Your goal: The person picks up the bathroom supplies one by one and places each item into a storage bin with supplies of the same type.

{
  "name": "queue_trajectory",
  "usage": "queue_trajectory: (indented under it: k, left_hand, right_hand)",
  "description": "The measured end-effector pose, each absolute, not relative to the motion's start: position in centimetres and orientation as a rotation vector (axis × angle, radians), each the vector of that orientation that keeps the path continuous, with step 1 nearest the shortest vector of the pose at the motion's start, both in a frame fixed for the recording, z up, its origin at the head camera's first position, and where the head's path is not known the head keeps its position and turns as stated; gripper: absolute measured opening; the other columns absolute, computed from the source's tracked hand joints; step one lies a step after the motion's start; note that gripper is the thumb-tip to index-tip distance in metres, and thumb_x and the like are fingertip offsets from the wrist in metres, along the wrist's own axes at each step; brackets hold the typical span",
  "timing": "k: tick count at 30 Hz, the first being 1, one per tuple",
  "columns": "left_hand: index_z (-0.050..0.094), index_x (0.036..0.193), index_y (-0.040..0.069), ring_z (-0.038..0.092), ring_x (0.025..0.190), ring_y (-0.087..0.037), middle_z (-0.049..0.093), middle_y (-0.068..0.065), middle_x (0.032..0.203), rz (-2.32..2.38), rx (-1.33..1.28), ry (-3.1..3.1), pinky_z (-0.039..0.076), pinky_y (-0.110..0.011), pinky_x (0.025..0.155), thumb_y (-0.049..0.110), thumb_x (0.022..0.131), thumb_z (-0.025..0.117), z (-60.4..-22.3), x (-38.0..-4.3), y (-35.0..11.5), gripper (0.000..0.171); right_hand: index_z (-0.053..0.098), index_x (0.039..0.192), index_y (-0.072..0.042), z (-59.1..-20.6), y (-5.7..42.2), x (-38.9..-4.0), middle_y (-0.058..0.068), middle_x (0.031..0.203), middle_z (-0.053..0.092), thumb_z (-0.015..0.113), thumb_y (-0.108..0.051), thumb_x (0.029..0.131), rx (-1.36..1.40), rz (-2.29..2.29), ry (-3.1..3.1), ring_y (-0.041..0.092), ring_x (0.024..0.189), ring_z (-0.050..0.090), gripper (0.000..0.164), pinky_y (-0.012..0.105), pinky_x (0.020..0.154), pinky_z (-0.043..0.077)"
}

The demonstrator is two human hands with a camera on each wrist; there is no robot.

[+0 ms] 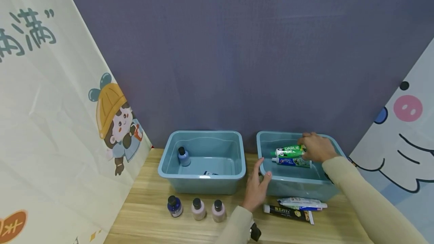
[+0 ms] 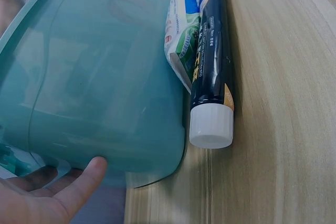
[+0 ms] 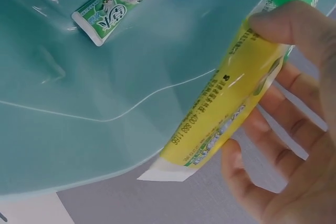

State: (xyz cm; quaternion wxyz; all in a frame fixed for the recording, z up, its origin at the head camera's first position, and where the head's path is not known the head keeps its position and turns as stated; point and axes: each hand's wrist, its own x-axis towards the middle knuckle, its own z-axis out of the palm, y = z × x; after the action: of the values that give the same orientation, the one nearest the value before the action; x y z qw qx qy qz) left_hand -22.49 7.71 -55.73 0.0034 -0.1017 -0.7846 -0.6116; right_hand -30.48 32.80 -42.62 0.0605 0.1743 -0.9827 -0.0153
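My right hand point(image 1: 318, 148) pinches a green and yellow toothpaste tube point(image 3: 226, 95) between thumb and fingers, over the inside of the right blue bin point(image 1: 295, 187). Green shows at its cap end and yellow towards its flat white crimped end. Inside that bin lies a blue and green toothpaste tube point(image 3: 113, 14), just below the held one in the head view. My left hand point(image 1: 255, 190) is at the bin's front left corner, thumb and fingers spread, a fingertip against the outer wall in the left wrist view.
In front of the right bin lie a black toothpaste tube point(image 2: 212, 51) and a white one point(image 2: 184, 24). The left bin point(image 1: 203, 185) holds a light blue bottle point(image 1: 184, 158). A dark blue bottle point(image 1: 174, 207) and two pink bottles point(image 1: 198, 210) stand before it.
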Motion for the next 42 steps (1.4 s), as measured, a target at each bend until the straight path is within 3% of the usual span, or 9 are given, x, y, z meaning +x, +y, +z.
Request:
queue_trajectory:
  k: [18, 42]
  left_hand:
    - [0.023, 0.152, 0.061, 0.039, 0.148, -0.035, 0.035, 0.008, 0.165, -1.898, -0.353, -2.45, 0.039, -0.065, 0.109, 0.058, 0.105, 0.044, -56.2, -22.9, 7.9, 0.051]
    - [0.024, 0.152, 0.06, 0.039, 0.147, -0.038, 0.036, 0.006, 0.165, -1.914, -0.338, -2.448, 0.038, -0.067, 0.109, 0.052, 0.107, 0.045, -56.2, -23.0, 7.9, 0.051]
  right_hand:
    - [0.076, 0.114, -0.006, -44.0, 33.3, -31.6, 0.014, 0.111, 0.071, 0.093, -0.019, 0.071, 0.484, -0.009, -3.099, 0.038, 0.097, 0.067, 0.048, 0.052, 0.067, 0.057]
    - [0.077, 0.106, -0.005, -44.8, 32.6, -33.3, 0.013, 0.102, 0.074, 0.091, -0.013, 0.072, 0.459, -0.098, -3.225, 0.035, 0.092, 0.069, 0.038, 0.053, 0.068, 0.058]
